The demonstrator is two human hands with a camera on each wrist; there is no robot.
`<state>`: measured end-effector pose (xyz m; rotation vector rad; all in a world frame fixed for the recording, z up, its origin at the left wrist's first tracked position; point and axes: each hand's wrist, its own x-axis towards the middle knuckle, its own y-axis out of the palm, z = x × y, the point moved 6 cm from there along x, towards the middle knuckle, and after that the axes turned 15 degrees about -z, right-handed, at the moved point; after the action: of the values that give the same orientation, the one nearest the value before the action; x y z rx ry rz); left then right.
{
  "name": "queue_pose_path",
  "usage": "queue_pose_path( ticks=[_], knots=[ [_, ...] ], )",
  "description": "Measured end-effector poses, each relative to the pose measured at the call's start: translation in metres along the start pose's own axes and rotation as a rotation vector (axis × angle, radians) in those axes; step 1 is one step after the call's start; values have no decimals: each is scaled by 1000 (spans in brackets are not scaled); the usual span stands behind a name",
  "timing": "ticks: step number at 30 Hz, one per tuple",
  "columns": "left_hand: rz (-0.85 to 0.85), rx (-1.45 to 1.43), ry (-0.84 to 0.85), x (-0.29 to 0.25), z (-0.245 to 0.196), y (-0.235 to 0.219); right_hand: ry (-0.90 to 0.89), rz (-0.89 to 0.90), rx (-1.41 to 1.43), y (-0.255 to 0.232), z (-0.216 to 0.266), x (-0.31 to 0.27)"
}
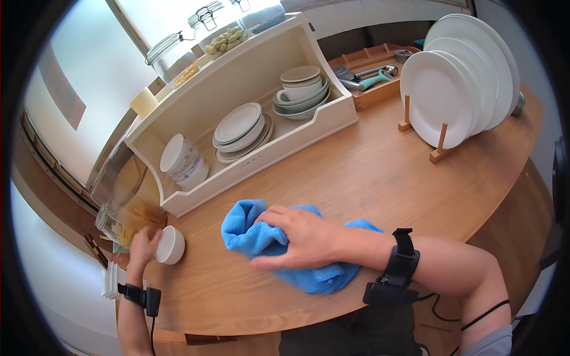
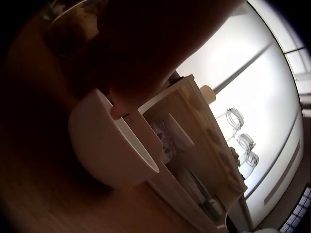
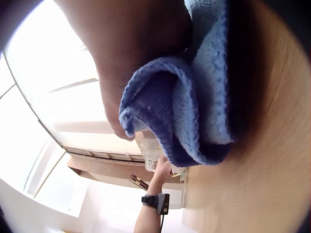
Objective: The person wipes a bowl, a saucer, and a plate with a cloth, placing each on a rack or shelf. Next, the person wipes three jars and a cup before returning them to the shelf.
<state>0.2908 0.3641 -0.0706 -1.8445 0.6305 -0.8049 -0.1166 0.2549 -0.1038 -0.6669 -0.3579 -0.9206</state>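
On the left of the head view, my left hand [image 1: 142,246] pinches the rim of a small white bowl [image 1: 171,245]. The left wrist view shows the bowl [image 2: 109,143] tilted, with the thumb [image 2: 119,109] over its rim. In the middle of the wooden table [image 1: 368,172], a bunched blue cloth [image 1: 252,228] lies under my right hand [image 1: 300,237]. That hand grips the cloth from above, its thumb pointing left. Folds of the cloth [image 3: 187,111] stand up beside the fingers in the right wrist view.
A cream shelf [image 1: 267,151] behind the cloth holds stacked plates [image 1: 239,124], cups and bowls. White plates [image 1: 439,98] stand in a wooden rack at the right. A tool tray [image 1: 377,89] sits at the back. Glass jars [image 1: 219,35] top the shelf; a pasta jar [image 1: 107,222] stands near the bowl.
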Motion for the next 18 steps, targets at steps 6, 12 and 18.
queue_pose_path(
  ticks=[6,12,18],
  knots=[
    [-711,-18,451,74,-76,-37,-90,-2,-7,4,-1,-3],
    [-312,-377,-154,122,-107,7,-82,-7,-10,5,-10,-3],
    [-334,-476,-216,162,-82,31,-62,-27,13,5,-13,-3]
  ],
)
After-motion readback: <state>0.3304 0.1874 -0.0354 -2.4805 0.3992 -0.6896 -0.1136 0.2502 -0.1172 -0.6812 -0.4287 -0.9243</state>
